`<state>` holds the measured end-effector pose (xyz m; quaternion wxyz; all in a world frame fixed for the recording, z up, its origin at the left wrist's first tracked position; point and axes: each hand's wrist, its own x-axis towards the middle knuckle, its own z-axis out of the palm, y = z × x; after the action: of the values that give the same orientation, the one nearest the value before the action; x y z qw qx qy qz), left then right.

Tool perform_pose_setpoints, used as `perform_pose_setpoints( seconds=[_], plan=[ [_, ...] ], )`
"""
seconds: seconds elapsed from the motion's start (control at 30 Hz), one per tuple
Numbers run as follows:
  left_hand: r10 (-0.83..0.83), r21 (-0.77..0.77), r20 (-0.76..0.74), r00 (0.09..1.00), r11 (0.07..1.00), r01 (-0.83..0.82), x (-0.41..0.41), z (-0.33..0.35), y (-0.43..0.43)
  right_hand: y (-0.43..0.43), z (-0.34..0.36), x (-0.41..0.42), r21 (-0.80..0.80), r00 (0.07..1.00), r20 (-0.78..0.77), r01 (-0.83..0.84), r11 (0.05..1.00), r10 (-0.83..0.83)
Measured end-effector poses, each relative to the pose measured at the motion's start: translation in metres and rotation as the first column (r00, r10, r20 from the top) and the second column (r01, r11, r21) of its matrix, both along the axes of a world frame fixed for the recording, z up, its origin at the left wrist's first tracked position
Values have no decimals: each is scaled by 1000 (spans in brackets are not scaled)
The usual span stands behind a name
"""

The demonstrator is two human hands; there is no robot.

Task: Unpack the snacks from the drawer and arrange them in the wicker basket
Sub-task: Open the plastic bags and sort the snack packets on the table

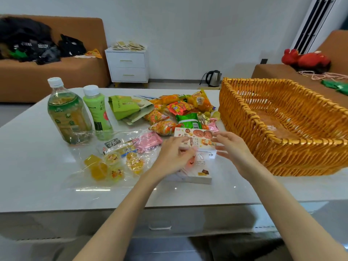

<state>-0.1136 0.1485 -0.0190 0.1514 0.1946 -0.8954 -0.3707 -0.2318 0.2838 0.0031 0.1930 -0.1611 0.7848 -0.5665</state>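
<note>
A large wicker basket (244, 110) stands on the right of the table, with one small wrapped sweet (271, 127) on its floor. A cookie box (197, 137) lies on a white box (195, 174) in front of me. My left hand (174, 157) pinches the cookie box's left end between bent fingers and thumb. My right hand (232, 147) hovers at its right end, fingers spread. A heap of snack packets (180, 108) lies behind, with jelly cups in a clear bag (113, 164) to the left.
A tea bottle (67, 112) and a green drink bottle (98, 110) stand at the table's left, beside a green pouch (124, 106). Beyond the table are a white nightstand (128, 65), a kettle (212, 78) on the floor, and brown sofas on both sides.
</note>
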Motion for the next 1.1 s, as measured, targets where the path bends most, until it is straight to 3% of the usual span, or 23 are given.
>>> perform_pose_setpoints(
  seconds=[0.1, 0.2, 0.33, 0.43, 0.5, 0.57, 0.7, 0.97, 1.1],
  plan=[
    [108, 72, -157, 982, 993, -98, 20, 14, -12, -5, -5, 11, 85, 968, -241, -55, 995, 75],
    [327, -38, -255, 910, 937, -348, 50, 18, -39, -17, -14, 33, 183, 854, -433, -229, 956, 288],
    [498, -185, -118, 859, 839, -511, 82, 8, -72, -34, -24, 55, 522, 612, -609, -170, 836, 504],
    [511, -201, -104, 853, 829, -521, 89, 9, -75, -49, -29, 63, 616, 469, -670, -80, 783, 575],
    [546, -318, -93, 832, 776, -545, 89, 10, -68, -58, -33, 63, 631, 412, -698, -33, 775, 586],
    [567, -462, -53, 822, 715, -524, 85, 8, -59, -61, -36, 59, 609, 443, -696, -51, 791, 565],
    [585, -620, 62, 808, 657, -428, 69, -4, -51, -58, -35, 48, 403, 660, -637, -155, 902, 398],
    [603, -676, 94, 792, 623, -394, 54, -8, -53, -44, -27, 29, 249, 759, -581, -177, 952, 293],
    [567, -618, 69, 821, 670, -411, 67, 1, -60, -50, -11, 35, 18, 915, -337, -230, 973, 223]
  ],
)
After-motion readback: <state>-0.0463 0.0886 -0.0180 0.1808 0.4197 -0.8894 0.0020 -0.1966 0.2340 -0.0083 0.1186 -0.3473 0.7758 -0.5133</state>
